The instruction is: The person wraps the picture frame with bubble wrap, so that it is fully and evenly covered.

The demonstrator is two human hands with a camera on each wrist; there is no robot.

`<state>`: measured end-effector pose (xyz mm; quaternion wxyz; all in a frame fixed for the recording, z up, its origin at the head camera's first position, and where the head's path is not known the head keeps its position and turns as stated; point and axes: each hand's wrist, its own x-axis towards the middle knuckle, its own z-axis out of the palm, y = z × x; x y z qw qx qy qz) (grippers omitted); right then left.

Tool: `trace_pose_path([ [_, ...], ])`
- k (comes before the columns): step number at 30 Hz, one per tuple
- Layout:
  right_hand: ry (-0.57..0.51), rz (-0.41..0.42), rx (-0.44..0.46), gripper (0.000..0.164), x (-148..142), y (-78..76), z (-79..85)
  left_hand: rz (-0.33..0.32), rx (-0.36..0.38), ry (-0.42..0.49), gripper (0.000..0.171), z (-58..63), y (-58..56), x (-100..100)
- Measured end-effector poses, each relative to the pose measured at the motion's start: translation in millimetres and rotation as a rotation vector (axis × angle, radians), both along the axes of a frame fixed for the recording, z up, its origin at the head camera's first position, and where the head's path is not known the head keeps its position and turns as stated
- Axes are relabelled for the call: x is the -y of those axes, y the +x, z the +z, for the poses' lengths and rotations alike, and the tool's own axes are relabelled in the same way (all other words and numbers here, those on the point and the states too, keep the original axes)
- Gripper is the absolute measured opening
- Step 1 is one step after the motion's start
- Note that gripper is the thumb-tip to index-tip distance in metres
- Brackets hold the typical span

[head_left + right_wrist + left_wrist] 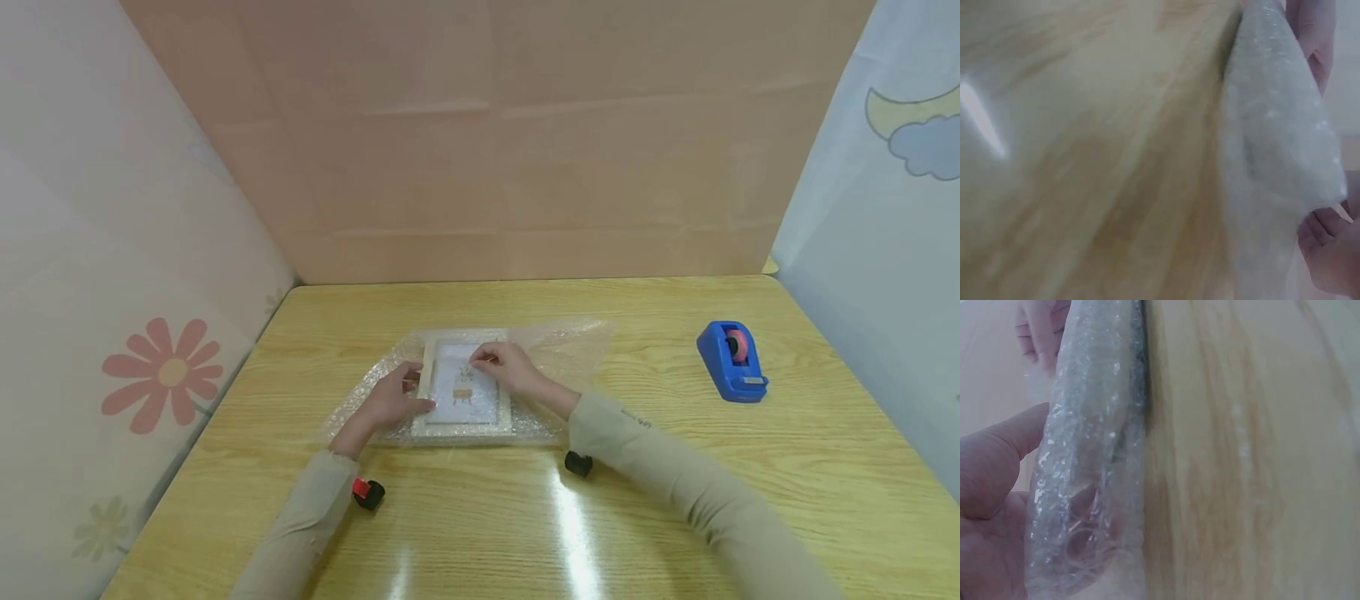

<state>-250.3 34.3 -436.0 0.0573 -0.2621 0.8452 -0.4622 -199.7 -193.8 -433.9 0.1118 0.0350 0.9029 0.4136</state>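
In the head view a picture frame (462,430) with a pale border and a small drawing lies on a sheet of bubble wrap (573,346), part of which covers it. My left hand (390,397) holds the wrap at the frame's left side, thumb over the lower left. In the left wrist view the fingers of this left hand (991,487) show blurred through the bubble wrap (1094,419). Above the picture, my right hand (506,367) pinches a thin see-through edge, apparently wrap. The right wrist view shows the right hand (1335,253) beside a raised wrap flap (1282,125).
A blue tape dispenser (731,367) with a pink roll stands on the right of the wooden table (637,517). Small black wrist devices show near each sleeve. A brown board (495,167) rises behind the table, with patterned walls on both sides.
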Motion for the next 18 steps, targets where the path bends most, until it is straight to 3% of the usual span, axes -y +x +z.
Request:
trace_pose_path([
  [10,0.165,0.106,-0.125,0.016,-2.4,-1.4,-4.5,-0.016,-0.004,-0.006,0.066,-0.6,0.0,0.2],
  [14,0.228,0.170,-0.170,0.029,-2.9,-3.0,-4.2,-0.020,-0.014,-0.008,0.066,-1.4,-0.5,1.5],
  [18,0.336,0.181,-0.228,0.044,-4.7,-3.7,-4.3,-0.019,-0.010,-0.001,0.067,-2.0,-0.9,1.2],
])
